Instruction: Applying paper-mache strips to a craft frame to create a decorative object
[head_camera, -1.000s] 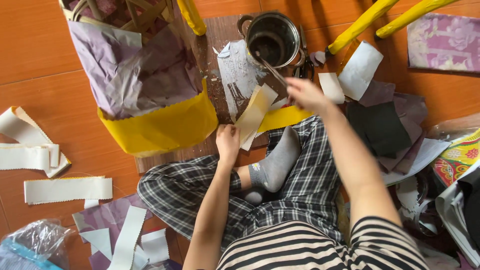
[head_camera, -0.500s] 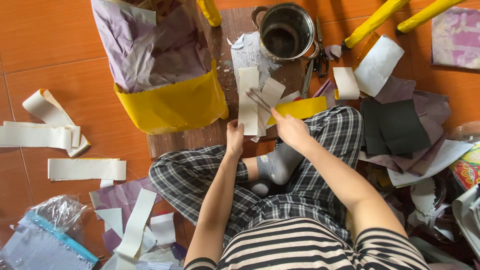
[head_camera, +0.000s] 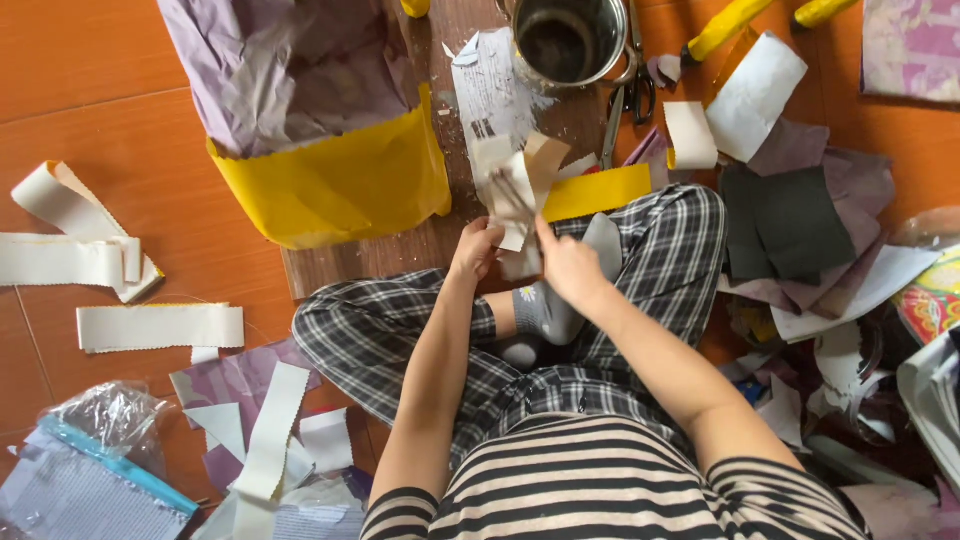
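I sit cross-legged on the floor in plaid trousers. My left hand (head_camera: 476, 250) grips the lower end of a bunch of beige and white paper strips (head_camera: 522, 172) and holds them upright over a dark wooden board (head_camera: 400, 250). Close beside it, my right hand (head_camera: 566, 266) pinches a thin brush (head_camera: 510, 192) whose tip lies across the strips. A metal pot (head_camera: 568, 38) stands on the board just beyond the strips. A yellow paper strip (head_camera: 596, 190) lies under them, against my knee.
A big purple and yellow paper form (head_camera: 320, 140) lies at the upper left. Scissors (head_camera: 632, 88) rest beside the pot. White strips (head_camera: 160, 326) are scattered on the orange floor at left. Dark and purple paper scraps (head_camera: 790, 220) are piled at right, and a plastic bag (head_camera: 105, 415) lies at lower left.
My right hand has come back from the pot to the strips in my left hand, bringing the brush onto them. The strips now stand more upright and bunched.
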